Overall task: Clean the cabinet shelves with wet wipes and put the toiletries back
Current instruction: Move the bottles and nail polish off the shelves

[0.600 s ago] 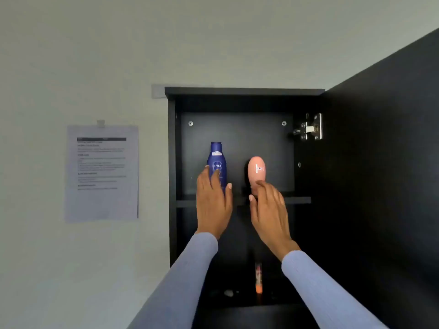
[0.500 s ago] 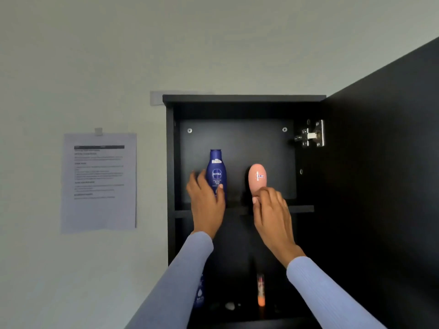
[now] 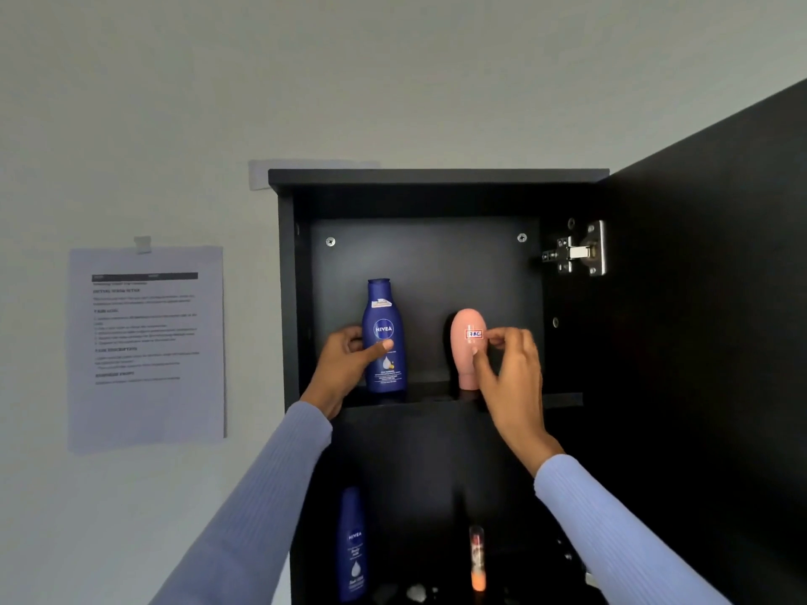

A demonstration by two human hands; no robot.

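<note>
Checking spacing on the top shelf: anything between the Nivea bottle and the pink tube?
Nothing stands between the blue Nivea bottle and the pink tube; the head view shows only bare dark shelf and back panel there.

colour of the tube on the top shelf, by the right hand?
Pale peach-pink tube with a small red-bordered white label; head view, the only one, shows it clearly.

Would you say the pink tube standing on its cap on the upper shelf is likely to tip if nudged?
Probably yes: the pink tube stands on a narrow cap and widens above, so it looks top-heavy. The right hand pinches it, which may steady it. Its smooth plastic could be slightly slippery, and it likely weighs little.
</note>
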